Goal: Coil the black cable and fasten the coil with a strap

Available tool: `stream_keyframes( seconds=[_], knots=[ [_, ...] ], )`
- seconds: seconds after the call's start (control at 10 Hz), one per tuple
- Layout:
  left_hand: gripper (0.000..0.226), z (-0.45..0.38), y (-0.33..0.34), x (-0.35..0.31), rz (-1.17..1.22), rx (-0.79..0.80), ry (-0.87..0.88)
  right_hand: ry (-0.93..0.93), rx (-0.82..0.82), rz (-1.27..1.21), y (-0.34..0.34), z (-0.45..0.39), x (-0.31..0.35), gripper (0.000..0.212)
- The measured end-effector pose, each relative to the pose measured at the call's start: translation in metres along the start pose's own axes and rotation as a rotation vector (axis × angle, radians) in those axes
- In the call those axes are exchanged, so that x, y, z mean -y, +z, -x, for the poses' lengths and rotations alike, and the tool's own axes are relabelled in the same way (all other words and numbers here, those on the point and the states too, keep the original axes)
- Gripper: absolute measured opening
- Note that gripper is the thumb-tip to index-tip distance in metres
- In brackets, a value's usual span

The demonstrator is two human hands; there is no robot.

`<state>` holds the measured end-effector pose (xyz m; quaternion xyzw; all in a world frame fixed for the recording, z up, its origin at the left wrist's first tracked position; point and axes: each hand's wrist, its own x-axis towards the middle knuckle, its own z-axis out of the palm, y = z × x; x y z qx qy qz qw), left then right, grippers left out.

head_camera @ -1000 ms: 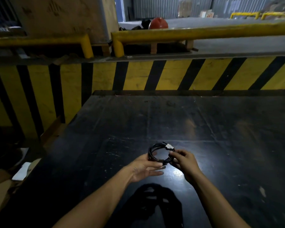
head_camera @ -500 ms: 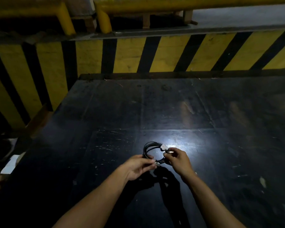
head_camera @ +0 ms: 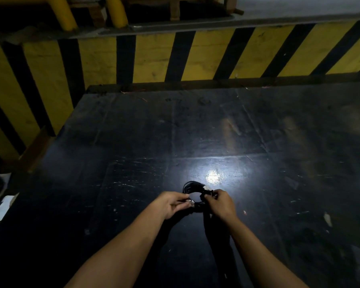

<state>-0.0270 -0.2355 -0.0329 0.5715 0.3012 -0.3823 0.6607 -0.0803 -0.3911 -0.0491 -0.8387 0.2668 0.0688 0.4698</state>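
1. Tilted further down than a second ago, the view drops the far floor and red helmet out of the top; the yellow-and-black striped barrier now fills the upper frame, and a bright glare sits on the black tabletop just above the hands.
2. Both forearms reach in from the lower edge, meeting at lower centre, closer together than before.
3. Between them, the black cable is already a small round coil held just above the tabletop.
4. On the coil's right side, the right hand has its fingers closed on it, near a pale connector or strap end; which, I cannot tell.
5. At the coil's left edge, the left hand pinches with its fingertips where earlier it lay open.
6. Coiling looks done; fastening seems underway.
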Motion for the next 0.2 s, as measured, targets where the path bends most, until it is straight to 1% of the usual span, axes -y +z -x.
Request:
stream_keyframes(
  seconds=[0.1, 0.2],
  knots=[
    [0.028, 0.008, 0.005, -0.007, -0.067, -0.037, 0.058, 0.01, 0.013, 0.057, -0.005, 0.005, 0.005, 0.024],
    [0.048, 0.022, 0.006, -0.015, -0.12, -0.084, 0.091, 0.011, 0.022, 0.048, -0.016, 0.009, 0.011, 0.039]
  ],
)
